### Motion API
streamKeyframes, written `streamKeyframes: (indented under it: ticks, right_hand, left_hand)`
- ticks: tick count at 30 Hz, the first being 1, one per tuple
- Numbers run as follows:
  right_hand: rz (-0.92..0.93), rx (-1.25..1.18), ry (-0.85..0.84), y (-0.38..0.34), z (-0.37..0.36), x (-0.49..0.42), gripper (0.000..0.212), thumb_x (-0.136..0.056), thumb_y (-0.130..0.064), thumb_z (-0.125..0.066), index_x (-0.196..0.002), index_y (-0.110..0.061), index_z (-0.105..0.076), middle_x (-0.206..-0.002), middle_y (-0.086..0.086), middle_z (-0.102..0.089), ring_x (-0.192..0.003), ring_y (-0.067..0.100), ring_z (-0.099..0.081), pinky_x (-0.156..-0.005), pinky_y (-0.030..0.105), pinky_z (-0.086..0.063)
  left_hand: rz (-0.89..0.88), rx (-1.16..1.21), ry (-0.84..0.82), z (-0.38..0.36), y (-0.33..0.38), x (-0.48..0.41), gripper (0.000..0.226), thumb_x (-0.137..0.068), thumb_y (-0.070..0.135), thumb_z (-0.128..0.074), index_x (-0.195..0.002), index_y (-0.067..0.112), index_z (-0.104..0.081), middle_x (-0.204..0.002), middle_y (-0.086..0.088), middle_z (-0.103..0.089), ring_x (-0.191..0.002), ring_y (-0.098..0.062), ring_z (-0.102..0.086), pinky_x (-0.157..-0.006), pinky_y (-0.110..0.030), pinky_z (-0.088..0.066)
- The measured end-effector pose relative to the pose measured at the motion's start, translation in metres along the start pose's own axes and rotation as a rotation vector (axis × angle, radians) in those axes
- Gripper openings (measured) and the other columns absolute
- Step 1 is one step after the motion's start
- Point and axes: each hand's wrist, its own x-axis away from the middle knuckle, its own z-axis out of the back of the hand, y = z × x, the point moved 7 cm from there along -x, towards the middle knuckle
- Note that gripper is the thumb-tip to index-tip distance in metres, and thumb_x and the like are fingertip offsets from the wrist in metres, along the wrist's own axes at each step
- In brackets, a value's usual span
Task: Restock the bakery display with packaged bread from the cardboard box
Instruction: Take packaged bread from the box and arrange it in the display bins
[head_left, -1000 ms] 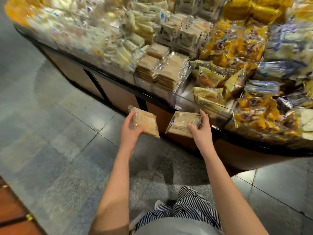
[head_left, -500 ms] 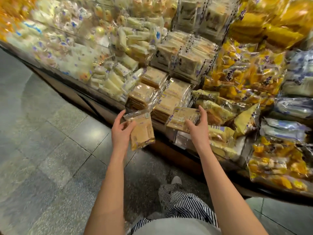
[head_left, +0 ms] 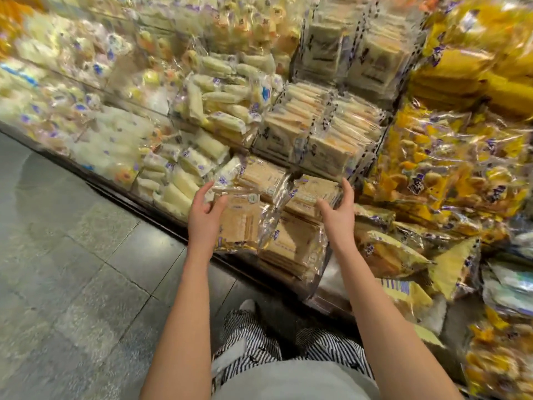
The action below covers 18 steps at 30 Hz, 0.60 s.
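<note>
Both hands at the bakery display (head_left: 161, 197), over the brown sliced-bread stacks (head_left: 291, 246). The left hand (head_left: 203, 215) grasps a clear-wrapped pack of brown sliced bread (head_left: 245, 223), held tilted against the front stack. The right hand (head_left: 337, 212) grips a second bread pack (head_left: 314, 194) lying flat on top of the rear stack, fingers curled over its right edge. Yellow snack bags (head_left: 450, 166) lie to the right.

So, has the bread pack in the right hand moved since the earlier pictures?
Yes. The right hand has carried its bread pack up from below the display edge onto the stack of brown bread packs.
</note>
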Motion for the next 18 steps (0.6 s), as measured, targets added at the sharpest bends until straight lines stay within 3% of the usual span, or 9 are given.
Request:
streamKeyframes:
  ticks: [2,4,6,8,10,11,13,14,18]
  right_hand:
    - [-0.031,0.004,0.021,0.006,-0.014,-0.011,0.067,-0.092,-0.013,-0.063,-0.150,-0.024,-0.032,-0.149,-0.002,-0.038,-0.132,0.010,-0.037,-0.102,0.026,-0.032]
    - [-0.092,0.026,0.050,0.015,-0.024,-0.017,0.064,-0.089,-0.012,-0.065,-0.145,-0.026,-0.036,-0.132,-0.005,-0.048,-0.120,0.019,-0.052,-0.102,0.036,-0.043]
    - [-0.132,0.081,0.107,0.020,-0.028,-0.020,0.063,-0.088,-0.013,-0.065,-0.142,-0.026,-0.036,-0.123,-0.005,-0.053,-0.110,0.026,-0.059,-0.099,0.046,-0.049]
    - [-0.146,0.221,0.192,0.024,-0.029,-0.021,0.060,-0.090,-0.016,-0.066,-0.143,-0.023,-0.038,-0.135,0.005,-0.048,-0.119,0.023,-0.052,-0.104,0.040,-0.044]
    - [-0.145,0.382,0.272,0.025,-0.033,-0.021,0.053,-0.093,-0.018,-0.065,-0.141,-0.018,-0.043,-0.142,0.010,-0.038,-0.125,0.021,-0.042,-0.105,0.034,-0.037]
    - [-0.132,0.463,0.304,0.024,-0.037,-0.021,0.048,-0.093,-0.018,-0.064,-0.138,-0.016,-0.048,-0.145,0.013,-0.034,-0.131,0.025,-0.037,-0.109,0.037,-0.033]
    - [-0.113,0.606,0.363,0.022,-0.044,-0.020,0.039,-0.093,-0.019,-0.064,-0.130,-0.015,-0.055,-0.154,0.015,-0.026,-0.143,0.033,-0.023,-0.117,0.045,-0.024]
    - [-0.104,0.677,0.392,0.021,-0.048,-0.019,0.035,-0.093,-0.019,-0.063,-0.128,-0.016,-0.057,-0.157,0.015,-0.022,-0.146,0.034,-0.017,-0.119,0.048,-0.019]
    - [-0.084,0.777,0.415,0.018,-0.061,-0.011,0.032,-0.098,-0.024,-0.054,-0.129,-0.017,-0.058,-0.153,0.009,-0.037,-0.147,0.031,-0.014,-0.122,0.050,-0.008]
  left_hand:
    - [0.006,-0.029,-0.085,-0.004,0.004,-0.025,0.040,-0.097,0.027,-0.061,-0.134,0.039,-0.051,-0.121,-0.017,-0.065,-0.100,-0.023,-0.066,-0.081,-0.033,-0.054]
    - [0.015,-0.091,-0.187,-0.009,0.011,-0.052,0.041,-0.098,0.025,-0.060,-0.136,0.035,-0.052,-0.118,-0.015,-0.066,-0.101,-0.029,-0.067,-0.088,-0.042,-0.055]
    - [-0.008,-0.161,-0.318,-0.018,0.022,-0.075,0.043,-0.097,0.024,-0.060,-0.139,0.032,-0.052,-0.091,0.000,-0.068,-0.075,-0.016,-0.065,-0.076,-0.034,-0.054]
    - [-0.038,-0.249,-0.436,-0.027,0.032,-0.095,0.043,-0.096,0.027,-0.062,-0.137,0.036,-0.053,-0.095,0.013,-0.065,-0.079,0.001,-0.060,-0.084,-0.031,-0.052]
    - [-0.078,-0.368,-0.553,-0.039,0.039,-0.108,0.042,-0.096,0.030,-0.061,-0.136,0.039,-0.053,-0.117,0.001,-0.067,-0.095,-0.002,-0.061,-0.092,-0.041,-0.052]
    - [-0.095,-0.413,-0.602,-0.044,0.042,-0.111,0.041,-0.097,0.030,-0.060,-0.136,0.039,-0.053,-0.121,-0.008,-0.066,-0.095,-0.005,-0.062,-0.087,-0.042,-0.054]
    - [-0.129,-0.434,-0.693,-0.055,0.045,-0.115,0.042,-0.098,0.027,-0.058,-0.138,0.036,-0.052,-0.114,-0.015,-0.064,-0.077,0.000,-0.061,-0.063,-0.021,-0.055]
    - [-0.152,-0.438,-0.743,-0.061,0.046,-0.116,0.042,-0.098,0.026,-0.057,-0.138,0.036,-0.052,-0.111,-0.007,-0.064,-0.074,0.004,-0.056,-0.056,-0.011,-0.047]
    - [-0.200,-0.513,-0.915,-0.073,0.043,-0.120,0.039,-0.098,0.026,-0.058,-0.135,0.039,-0.055,-0.104,0.020,-0.053,-0.088,0.005,-0.051,-0.056,-0.007,-0.041]
